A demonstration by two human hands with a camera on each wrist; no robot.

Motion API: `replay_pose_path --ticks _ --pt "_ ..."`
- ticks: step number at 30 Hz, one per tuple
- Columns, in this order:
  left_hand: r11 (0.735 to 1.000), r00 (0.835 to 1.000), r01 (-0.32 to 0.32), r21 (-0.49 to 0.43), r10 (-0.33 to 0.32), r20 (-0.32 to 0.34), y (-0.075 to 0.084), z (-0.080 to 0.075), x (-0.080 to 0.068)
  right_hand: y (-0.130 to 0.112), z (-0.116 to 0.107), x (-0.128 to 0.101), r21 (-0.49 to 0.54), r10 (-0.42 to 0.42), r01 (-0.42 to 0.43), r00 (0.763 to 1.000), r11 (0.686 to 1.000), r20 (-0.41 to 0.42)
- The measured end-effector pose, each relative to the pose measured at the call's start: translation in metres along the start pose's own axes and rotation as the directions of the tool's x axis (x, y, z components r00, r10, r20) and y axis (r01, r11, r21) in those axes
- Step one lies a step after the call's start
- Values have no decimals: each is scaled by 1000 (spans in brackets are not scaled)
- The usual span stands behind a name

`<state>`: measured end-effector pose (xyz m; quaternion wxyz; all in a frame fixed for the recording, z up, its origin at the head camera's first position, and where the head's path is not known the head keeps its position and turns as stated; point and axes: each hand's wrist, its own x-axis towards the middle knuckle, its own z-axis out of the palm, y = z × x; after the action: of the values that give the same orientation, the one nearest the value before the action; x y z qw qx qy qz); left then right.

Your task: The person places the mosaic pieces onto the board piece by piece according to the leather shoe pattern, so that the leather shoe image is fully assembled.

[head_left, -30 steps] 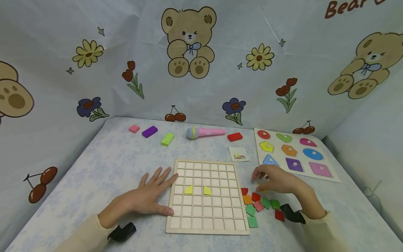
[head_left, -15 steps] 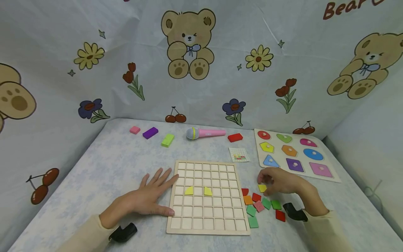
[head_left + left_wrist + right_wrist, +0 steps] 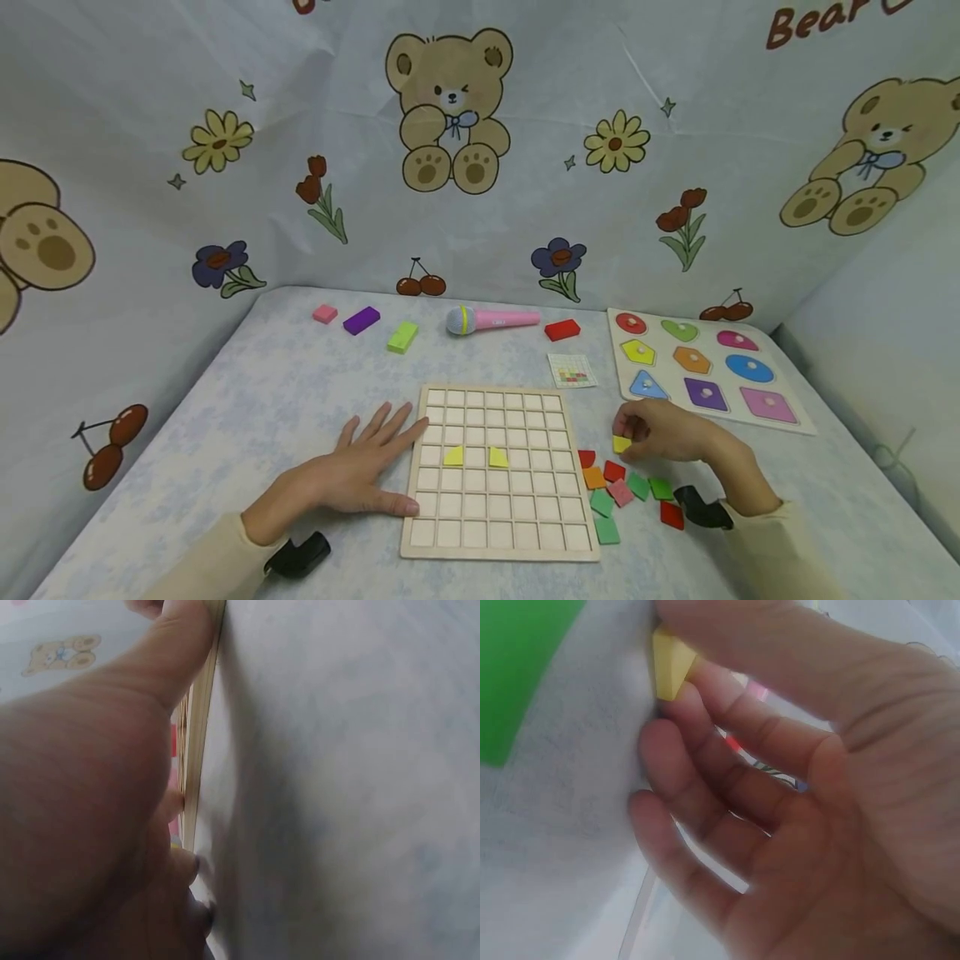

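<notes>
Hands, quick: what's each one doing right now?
Left hand: open, flat on the table, fingers touching the grid board.
Right hand: pinching a yellow tile.

Two yellow pieces [image 3: 474,456] set in the grid board [image 3: 498,533]; one yellow piece [image 3: 622,444] in the right hand [image 3: 663,432]; perhaps nine loose tiles [image 3: 619,492] below that hand; four blocks [image 3: 402,336] far beyond the left hand [image 3: 352,473].

The small pattern card [image 3: 572,370] is too tiny to read.
</notes>
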<state>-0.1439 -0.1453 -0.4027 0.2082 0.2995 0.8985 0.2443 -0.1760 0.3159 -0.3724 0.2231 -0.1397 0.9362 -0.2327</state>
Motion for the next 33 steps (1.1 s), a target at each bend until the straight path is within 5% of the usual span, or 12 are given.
replay_pose_path --ticks 13,24,33 --pt "999 1000 16 35 -17 13 1 -2 2 -31 4 -1 -68 -35 31 997 997 -63" --pt "992 998 48 114 -51 27 2 -14 11 -87 24 15 -148 -187 177 981 973 -59" --pt "997 998 31 74 -35 59 -1 -17 15 -132 43 33 -206 -357 351 934 913 11"
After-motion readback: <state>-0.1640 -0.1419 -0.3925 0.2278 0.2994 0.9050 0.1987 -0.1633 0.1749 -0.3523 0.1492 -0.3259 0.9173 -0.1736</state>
